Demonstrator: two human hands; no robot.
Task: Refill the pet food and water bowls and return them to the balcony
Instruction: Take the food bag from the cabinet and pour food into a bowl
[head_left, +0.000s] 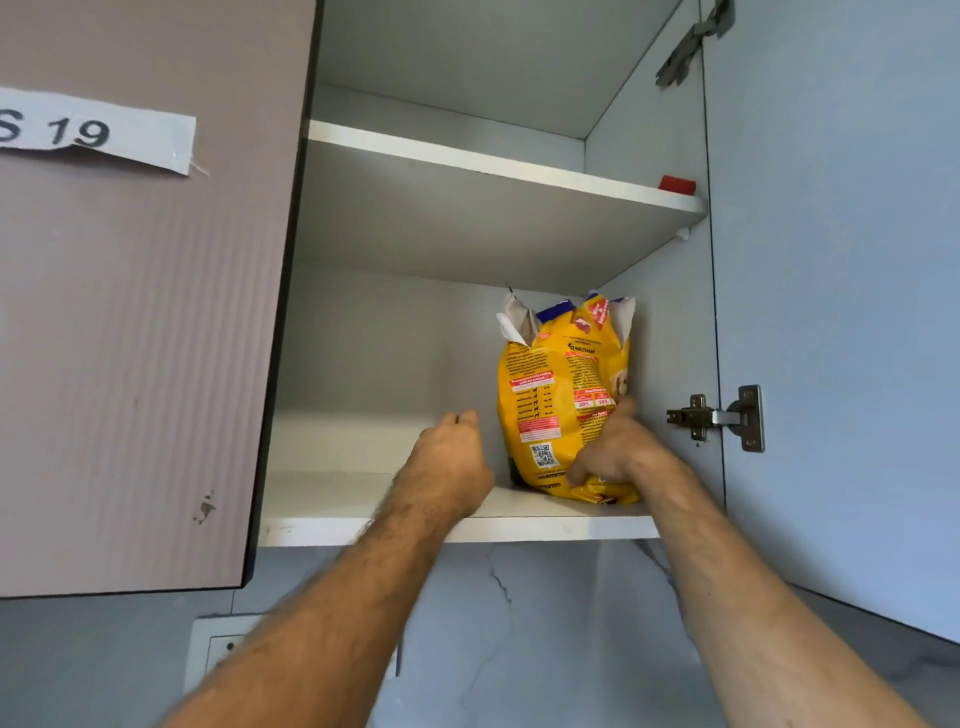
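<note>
A yellow pet food bag (550, 395) with a torn-open top stands upright on the lower shelf (332, 499) of an open wall cabinet, toward the right side. My right hand (613, 452) grips the bag's lower right part, fingers wrapped around its front. My left hand (452, 457) reaches into the cabinet just left of the bag, fingers curled, not touching it and holding nothing that I can see. No bowls are in view.
The cabinet's right door (841, 312) is swung open, with a hinge (717, 415) beside my right hand. A closed door (145, 312) labelled "S 19" is on the left. A small red object (677, 184) sits on the upper shelf (467, 161). Marble-patterned wall and a socket (218, 649) lie below.
</note>
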